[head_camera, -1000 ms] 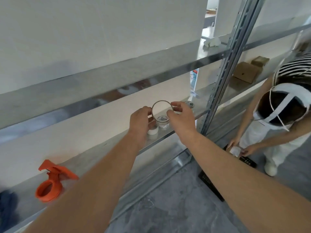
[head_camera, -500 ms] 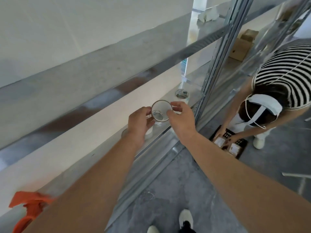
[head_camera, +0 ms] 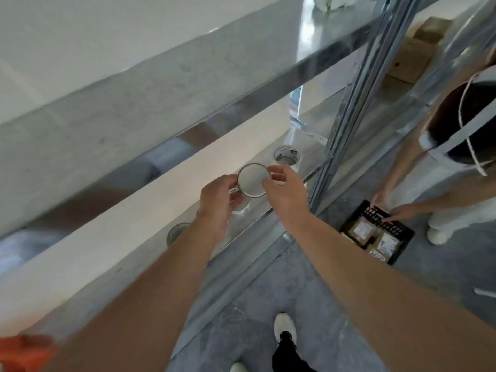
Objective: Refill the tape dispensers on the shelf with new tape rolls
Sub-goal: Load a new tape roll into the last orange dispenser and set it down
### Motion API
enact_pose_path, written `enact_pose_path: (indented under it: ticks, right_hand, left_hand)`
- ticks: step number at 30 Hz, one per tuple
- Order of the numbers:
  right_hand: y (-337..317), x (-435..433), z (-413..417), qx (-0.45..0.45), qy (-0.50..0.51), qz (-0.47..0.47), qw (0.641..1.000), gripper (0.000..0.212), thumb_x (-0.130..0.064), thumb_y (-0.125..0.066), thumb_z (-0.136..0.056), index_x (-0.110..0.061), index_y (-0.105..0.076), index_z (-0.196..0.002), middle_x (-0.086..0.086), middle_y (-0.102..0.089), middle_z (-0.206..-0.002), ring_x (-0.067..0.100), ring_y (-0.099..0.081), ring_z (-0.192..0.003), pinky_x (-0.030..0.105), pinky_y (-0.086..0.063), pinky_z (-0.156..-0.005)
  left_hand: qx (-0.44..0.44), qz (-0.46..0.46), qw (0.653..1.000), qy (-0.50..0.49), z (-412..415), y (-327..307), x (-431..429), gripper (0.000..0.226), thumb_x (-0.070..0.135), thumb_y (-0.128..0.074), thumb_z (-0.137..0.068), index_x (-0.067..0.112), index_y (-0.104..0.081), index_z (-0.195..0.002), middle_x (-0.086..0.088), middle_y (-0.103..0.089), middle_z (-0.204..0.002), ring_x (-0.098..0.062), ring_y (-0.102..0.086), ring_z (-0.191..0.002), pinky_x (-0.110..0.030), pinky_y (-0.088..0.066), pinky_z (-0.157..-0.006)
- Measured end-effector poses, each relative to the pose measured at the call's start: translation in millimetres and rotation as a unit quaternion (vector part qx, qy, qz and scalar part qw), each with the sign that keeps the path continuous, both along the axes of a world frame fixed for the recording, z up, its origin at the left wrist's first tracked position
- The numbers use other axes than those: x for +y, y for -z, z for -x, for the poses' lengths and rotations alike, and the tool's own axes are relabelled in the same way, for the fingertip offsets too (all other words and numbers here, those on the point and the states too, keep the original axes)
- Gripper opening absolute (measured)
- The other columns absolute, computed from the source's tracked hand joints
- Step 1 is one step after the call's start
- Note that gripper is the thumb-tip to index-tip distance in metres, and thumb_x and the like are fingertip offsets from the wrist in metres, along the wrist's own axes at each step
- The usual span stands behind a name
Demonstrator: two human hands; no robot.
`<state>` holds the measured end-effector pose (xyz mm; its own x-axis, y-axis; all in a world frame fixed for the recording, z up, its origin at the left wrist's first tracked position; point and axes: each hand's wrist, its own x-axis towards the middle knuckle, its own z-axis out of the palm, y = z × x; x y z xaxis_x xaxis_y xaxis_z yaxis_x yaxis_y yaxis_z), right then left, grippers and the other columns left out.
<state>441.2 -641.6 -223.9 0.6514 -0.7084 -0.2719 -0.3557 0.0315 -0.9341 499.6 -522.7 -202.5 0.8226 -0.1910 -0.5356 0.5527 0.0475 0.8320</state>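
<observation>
We pinch the ring (head_camera: 252, 180) between left hand (head_camera: 218, 196) and right hand (head_camera: 287, 190), fingertips on its opposite edges, above the shelf (head_camera: 268, 210), near a roll (head_camera: 287, 156).

The orange plastic object (head_camera: 25, 353) at the shelf's left end is cut off by the bottom-left corner and blurred — its shape cannot be told. A round greenish-rimmed roll (head_camera: 175, 232) near the metal shelf's (head_camera: 257, 218) front edge is half hidden behind the left forearm. The clear tape roll (head_camera: 243, 209) under the left hand (head_camera: 217, 202) shows only a sliver. Print on the white tape roll (head_camera: 287, 155) is too small to read. The second person (head_camera: 456, 135) is cut by the right edge — labels on the packets in the black crate (head_camera: 375, 232) are illegible.
</observation>
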Motion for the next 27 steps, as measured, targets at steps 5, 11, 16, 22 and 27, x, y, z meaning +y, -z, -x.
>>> enact_pose_path:
  ticks: [5, 11, 16, 22, 27]
  right_hand:
    - [17, -39, -13, 0.010, -0.026, -0.003, 1.000, 0.029, -0.017, -0.068, -0.089, -0.027, -0.067, -0.117, -0.020, -0.064, -0.096, -0.003, -0.062, -0.089, 0.013, -0.045, -0.070]
    - [41, -67, -29, 0.040, -0.068, 0.003, 0.997, 0.032, -0.019, -0.066, -0.092, -0.025, -0.064, -0.122, -0.011, -0.069, -0.106, -0.003, -0.061, -0.086, 0.015, -0.047, -0.069]
    - [61, -78, -49, 0.085, -0.097, 0.013, 0.991, 0.036, -0.027, -0.065, -0.091, -0.024, -0.067, -0.127, -0.006, -0.071, -0.116, 0.014, -0.067, -0.102, 0.037, -0.056, -0.095]
    - [77, -79, -65, 0.109, -0.109, 0.024, 0.988, 0.034, -0.034, -0.062, -0.082, -0.021, -0.075, -0.112, -0.006, -0.075, -0.100, 0.018, -0.070, -0.098, 0.043, -0.057, -0.095]
    - [84, -83, -68, 0.122, -0.108, 0.020, 0.986, 0.021, -0.025, -0.064, -0.091, -0.015, -0.077, -0.103, 0.003, -0.077, -0.093, 0.024, -0.071, -0.092, 0.042, -0.058, -0.088]
  left_hand:
    - [0.013, -0.023, 0.999, -0.025, -16, 18, -36, 0.021, 0.008, -0.054, -0.098, 0.003, -0.075, -0.101, -0.017, -0.076, -0.105, -0.026, -0.074, -0.089, -0.039, -0.060, -0.100]
    - [0.032, -0.044, 0.997, -0.048, -38, 41, -64, 0.026, 0.011, -0.053, -0.101, -0.001, -0.070, -0.117, -0.019, -0.071, -0.111, -0.029, -0.070, -0.095, -0.035, -0.060, -0.089]
    - [0.030, -0.082, 0.995, -0.038, -53, 59, -70, 0.025, 0.013, -0.051, -0.101, 0.004, -0.071, -0.113, -0.017, -0.073, -0.105, -0.029, -0.071, -0.094, -0.036, -0.059, -0.091]
    - [0.035, -0.102, 0.994, -0.030, -69, 73, -74, 0.028, 0.014, -0.052, -0.101, 0.002, -0.070, -0.118, -0.024, -0.073, -0.116, -0.029, -0.069, -0.099, -0.039, -0.057, -0.098]
    - [0.041, -0.137, 0.990, -0.004, -79, 79, -77, 0.027, 0.019, -0.054, -0.100, 0.007, -0.072, -0.116, -0.026, -0.074, -0.119, -0.028, -0.067, -0.094, -0.032, -0.057, -0.081]
